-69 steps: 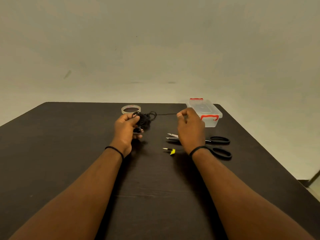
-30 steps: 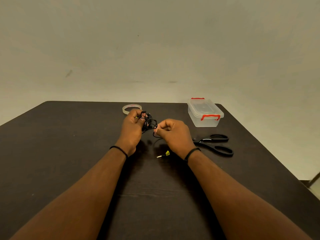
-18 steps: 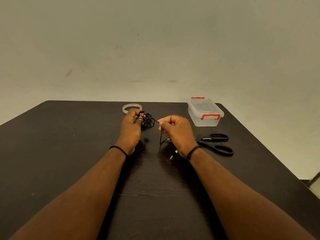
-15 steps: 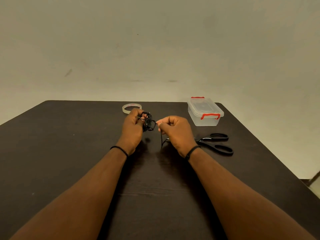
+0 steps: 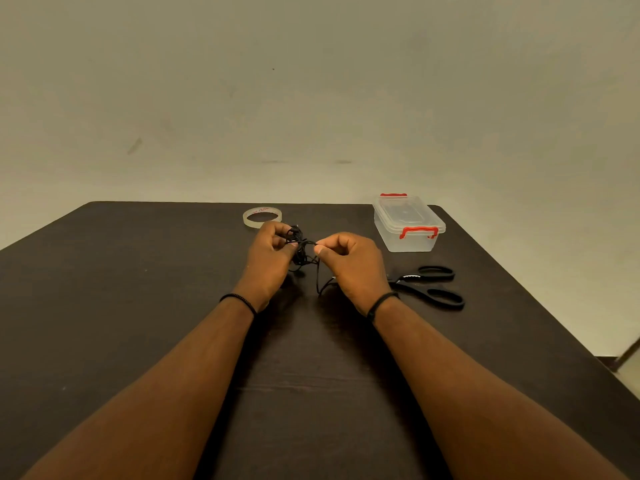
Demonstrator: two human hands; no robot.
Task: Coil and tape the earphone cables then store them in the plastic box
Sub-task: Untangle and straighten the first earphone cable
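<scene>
A black earphone cable (image 5: 300, 251) is bunched into a loose coil between my hands above the dark table (image 5: 138, 306). My left hand (image 5: 268, 263) grips the coil with its fingers closed around it. My right hand (image 5: 349, 265) pinches the cable's free strand just right of the coil; the strand hangs down under that hand to the table. A clear plastic box (image 5: 408, 225) with red clips and its lid on stands at the back right. A roll of clear tape (image 5: 262, 216) lies behind my left hand.
Black scissors (image 5: 429, 287) lie on the table just right of my right hand, in front of the box. The table's right edge runs diagonally past them. A plain wall rises behind the table.
My right hand came in from the right to beside the coil, drawing the loose strand with it. The yellow-tipped plug that lay on the table is no longer in sight.
</scene>
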